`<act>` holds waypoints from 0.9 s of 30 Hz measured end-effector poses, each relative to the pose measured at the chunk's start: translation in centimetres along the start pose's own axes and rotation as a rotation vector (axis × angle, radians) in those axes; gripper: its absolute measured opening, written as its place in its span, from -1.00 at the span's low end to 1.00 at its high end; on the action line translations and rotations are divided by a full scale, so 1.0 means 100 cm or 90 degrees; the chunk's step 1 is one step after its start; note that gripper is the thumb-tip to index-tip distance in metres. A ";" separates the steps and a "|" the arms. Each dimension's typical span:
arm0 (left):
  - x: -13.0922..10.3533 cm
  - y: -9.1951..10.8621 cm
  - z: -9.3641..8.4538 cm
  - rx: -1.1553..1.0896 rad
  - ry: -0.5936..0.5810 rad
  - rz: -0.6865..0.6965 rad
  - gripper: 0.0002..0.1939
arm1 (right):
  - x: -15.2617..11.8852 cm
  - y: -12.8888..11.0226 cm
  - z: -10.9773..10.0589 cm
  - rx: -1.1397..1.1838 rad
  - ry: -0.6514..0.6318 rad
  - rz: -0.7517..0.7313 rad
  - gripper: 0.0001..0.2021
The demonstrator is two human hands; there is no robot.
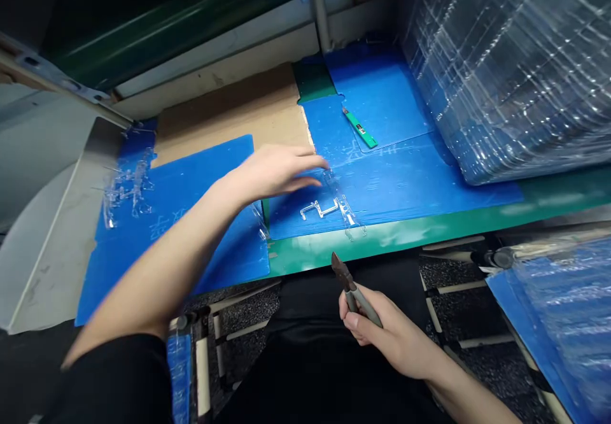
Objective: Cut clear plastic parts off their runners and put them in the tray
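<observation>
a clear plastic piece with a bent, branching outline is laid on the right blue sheet, close to the green front edge of the counter, and its lower tip is carried over that green strip. the left hand is held above the sheet at the upper end of the piece, its fingers loosely extended; whether the piece is touched cannot be told. by the right hand, the grey handles of the cutters are clasped, with the dark jaws pointed up toward the counter, just short of its edge.

on the green utility knife, farther back, a small dark label is seen, too small to be read. faint white handwriting is borne by the right sheet and by the left blue sheet, and cannot be read with certainty.

between the piece and the stack of transparent trays at right, a stretch of blue surface is left. at far left, more clear pieces are gathered; behind, brown cardboard is partly overlapped by the left sheet.
</observation>
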State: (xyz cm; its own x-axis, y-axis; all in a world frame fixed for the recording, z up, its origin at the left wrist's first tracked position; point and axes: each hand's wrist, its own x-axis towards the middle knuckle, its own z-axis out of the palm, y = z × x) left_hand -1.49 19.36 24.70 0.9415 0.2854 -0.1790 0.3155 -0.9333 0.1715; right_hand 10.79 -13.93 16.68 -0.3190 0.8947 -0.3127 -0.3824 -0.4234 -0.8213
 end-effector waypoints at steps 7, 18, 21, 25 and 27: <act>0.088 0.049 -0.025 0.013 -0.323 0.148 -0.90 | -0.011 0.004 0.001 -0.029 0.035 0.008 -0.69; -0.048 0.058 0.013 -0.697 0.195 -0.192 -0.52 | 0.032 -0.045 0.003 -0.266 0.118 0.029 -0.79; -0.071 0.074 0.058 -0.865 0.295 -0.229 -0.56 | 0.042 -0.055 0.012 -0.303 0.103 0.042 -0.79; -0.088 0.079 0.085 -0.960 0.388 -0.246 -0.58 | 0.049 -0.056 0.024 -0.331 0.078 0.074 -0.78; -0.095 0.077 0.089 -0.978 0.405 -0.246 -0.58 | 0.051 -0.054 0.029 -0.336 0.067 0.081 -0.78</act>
State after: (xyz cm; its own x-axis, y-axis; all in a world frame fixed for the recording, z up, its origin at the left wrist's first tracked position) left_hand -9.04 7.50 19.08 0.5634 0.8188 -0.1103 -0.0247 0.1501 0.9884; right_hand 8.75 -7.43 20.89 -0.2350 0.8623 -0.4485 0.1493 -0.4240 -0.8933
